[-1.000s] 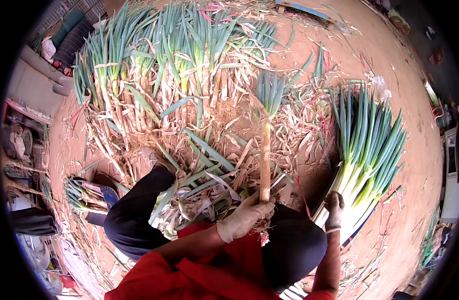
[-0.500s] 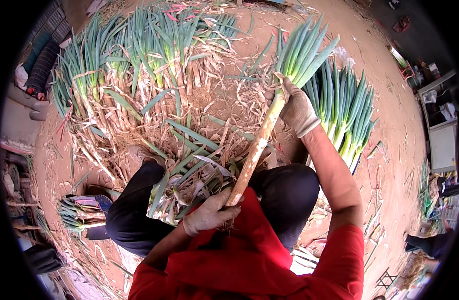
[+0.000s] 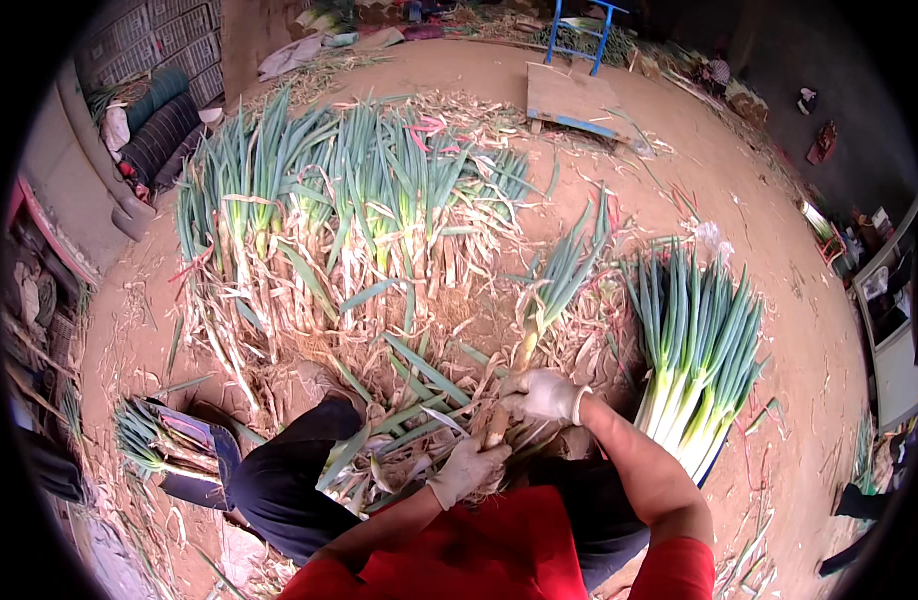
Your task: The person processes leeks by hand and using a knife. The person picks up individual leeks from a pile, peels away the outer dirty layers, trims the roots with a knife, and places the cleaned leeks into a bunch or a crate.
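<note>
I hold a long green onion (image 3: 527, 345) slanting away from me over my lap, its green leaves pointing to the far side. My right hand (image 3: 546, 397), in a pale work glove, is closed round the lower part of the stalk. Close by, my left hand (image 3: 469, 468), gloved too, has its fingers closed at the root end, partly hiding it. Beneath my hands lies a heap of dry husks and stripped leaves (image 3: 409, 440). To the right a bundle of cleaned green onions (image 3: 679, 370) leans with white stalks toward me.
A long row of untrimmed green onions (image 3: 319, 210) lies ahead to the left. By my left knee sits a small pile of green onions (image 3: 149, 440). A flat cart (image 3: 579, 95) with a blue handle stands at the far side. Shelving (image 3: 894, 350) is at the right.
My right hand has slid down the stalk from near the leaves toward the root end, and the green onion has dropped lower. The view has tilted up, showing the cart.
</note>
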`<state>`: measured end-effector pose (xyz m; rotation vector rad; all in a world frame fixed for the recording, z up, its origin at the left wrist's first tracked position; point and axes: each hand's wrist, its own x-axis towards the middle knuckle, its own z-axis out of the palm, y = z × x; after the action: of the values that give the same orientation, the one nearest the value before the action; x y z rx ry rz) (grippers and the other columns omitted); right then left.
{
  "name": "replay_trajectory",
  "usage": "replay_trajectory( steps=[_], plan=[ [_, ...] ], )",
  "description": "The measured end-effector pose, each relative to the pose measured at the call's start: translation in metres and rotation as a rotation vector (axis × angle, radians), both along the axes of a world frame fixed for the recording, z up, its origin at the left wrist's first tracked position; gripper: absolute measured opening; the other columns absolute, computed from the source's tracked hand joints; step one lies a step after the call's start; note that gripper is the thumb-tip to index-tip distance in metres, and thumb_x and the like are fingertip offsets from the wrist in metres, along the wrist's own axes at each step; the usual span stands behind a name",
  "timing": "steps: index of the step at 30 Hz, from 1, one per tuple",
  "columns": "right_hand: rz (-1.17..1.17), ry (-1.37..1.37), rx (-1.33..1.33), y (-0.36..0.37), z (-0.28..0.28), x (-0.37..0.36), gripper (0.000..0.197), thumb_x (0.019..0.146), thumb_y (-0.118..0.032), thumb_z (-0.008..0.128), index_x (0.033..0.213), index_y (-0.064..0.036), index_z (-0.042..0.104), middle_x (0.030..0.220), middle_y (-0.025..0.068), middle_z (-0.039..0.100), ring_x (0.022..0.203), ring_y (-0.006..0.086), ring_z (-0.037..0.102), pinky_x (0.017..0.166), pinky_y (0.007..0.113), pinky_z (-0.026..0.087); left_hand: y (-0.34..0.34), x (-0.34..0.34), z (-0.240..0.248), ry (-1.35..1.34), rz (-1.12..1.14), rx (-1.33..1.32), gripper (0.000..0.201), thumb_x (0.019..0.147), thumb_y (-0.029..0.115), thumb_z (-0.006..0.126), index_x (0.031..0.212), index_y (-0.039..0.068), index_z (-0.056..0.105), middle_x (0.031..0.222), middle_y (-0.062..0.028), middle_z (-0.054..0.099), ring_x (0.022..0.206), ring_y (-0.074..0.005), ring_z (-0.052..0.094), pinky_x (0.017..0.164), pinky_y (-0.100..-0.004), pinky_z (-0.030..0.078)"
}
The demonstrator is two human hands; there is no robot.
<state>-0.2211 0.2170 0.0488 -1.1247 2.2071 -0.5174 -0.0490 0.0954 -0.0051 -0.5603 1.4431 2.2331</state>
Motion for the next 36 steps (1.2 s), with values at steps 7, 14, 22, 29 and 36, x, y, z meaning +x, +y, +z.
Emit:
replay_trajectory(
  steps=[7, 14, 22, 29, 36],
  plan=[
    [-0.82, -0.028, -0.16, 0.028, -0.03, -0.055, 0.05, 0.086, -0.032, 0.065, 0.116, 0.0065, 0.054, 0.097, 0.0166, 0.065, 0.089, 0.0246, 0.063, 0.079, 0.031, 0.049, 0.0, 0.022, 0.034, 0.111, -0.036, -0.182, 0.015, 0.089, 0.016, 0.062, 0.089, 0.003, 0.054, 0.065, 0.002, 0.051, 0.056, -0.008, 0.048, 0.05, -0.0237, 0.04],
    [-1.06, -0.384, -0.435, 0.027, -0.02, -0.053, 0.038, 0.089, -0.034, 0.057, 0.102, 0.0018, 0.063, 0.079, 0.0155, 0.066, 0.07, 0.0226, 0.066, 0.065, 0.034, 0.052, 0.001, 0.04, 0.071, 0.489, -0.171, -0.819, 0.031, 0.085, 0.028, 0.067, 0.098, 0.004, 0.053, 0.073, -0.0167, 0.057, 0.062, -0.03, 0.057, 0.061, -0.0375, 0.047],
    [-0.648, 0.287, -0.199, 0.018, 0.015, -0.048, 0.033, 0.086, -0.037, 0.055, 0.088, -0.0062, 0.066, 0.082, 0.0188, 0.066, 0.079, 0.0372, 0.063, 0.072, 0.042, 0.051, -0.002, 0.037, 0.039, 0.23, -0.072, -0.241, 0.012, 0.09, 0.014, 0.06, 0.097, 0.006, 0.055, 0.066, -0.0019, 0.054, 0.052, -0.0116, 0.049, 0.048, -0.0263, 0.041],
    [-0.171, -0.69, -0.208, -0.023, 0.071, 0.044, 0.034, 0.088, -0.029, 0.06, 0.073, 0.0009, 0.059, 0.059, 0.0028, 0.057, 0.051, 0.0148, 0.057, 0.048, 0.029, 0.046, -0.024, -0.008, -0.062, 0.162, -0.066, 0.096, 0.017, 0.096, 0.016, 0.045, 0.102, 0.004, 0.056, 0.09, -0.0034, 0.055, 0.076, -0.0104, 0.051, 0.062, -0.0229, 0.042],
    [0.261, -0.751, -0.338, -0.013, 0.092, 0.063, 0.036, 0.09, -0.031, 0.062, 0.076, 0.0023, 0.066, 0.062, 0.0051, 0.062, 0.05, 0.0134, 0.061, 0.045, 0.028, 0.05, -0.021, -0.021, -0.119, 0.643, -0.064, -0.471, 0.03, 0.091, 0.005, 0.049, 0.121, 0.005, 0.046, 0.113, -0.0098, 0.053, 0.099, -0.0162, 0.054, 0.078, -0.0267, 0.047]
  ],
)
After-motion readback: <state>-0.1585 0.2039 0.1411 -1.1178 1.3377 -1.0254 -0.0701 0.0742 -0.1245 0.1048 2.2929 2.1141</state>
